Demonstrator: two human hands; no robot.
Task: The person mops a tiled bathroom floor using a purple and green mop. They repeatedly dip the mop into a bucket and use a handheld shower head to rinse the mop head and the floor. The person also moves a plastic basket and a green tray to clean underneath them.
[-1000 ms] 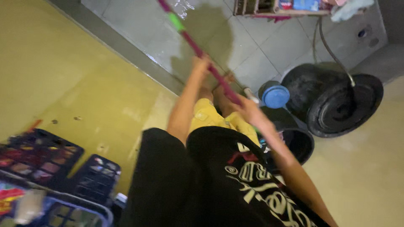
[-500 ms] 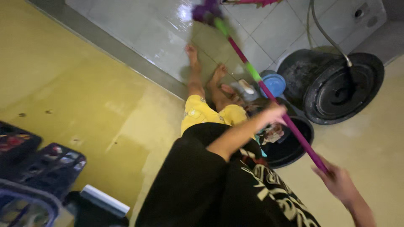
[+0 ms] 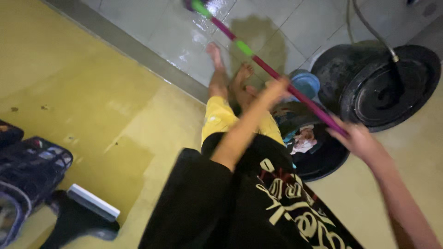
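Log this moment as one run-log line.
left hand: grips mop handle mid-shaft | right hand: grips its near end | mop head: on wet tiled floor | black tub: beside

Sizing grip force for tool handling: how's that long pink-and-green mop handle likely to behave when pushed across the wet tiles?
The mop handle looks straight between the left hand and right hand, so probably stiff. It is thin, so likely light. The tiled floor shines wet, so the head may slide easily; the smooth shaft could slip in damp palms.

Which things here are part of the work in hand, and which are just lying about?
In hand:
mop handle, gripped by left hand and right hand
wet tiles

Lying about:
black tub
hose
blue bowl
basin of cloths
crates
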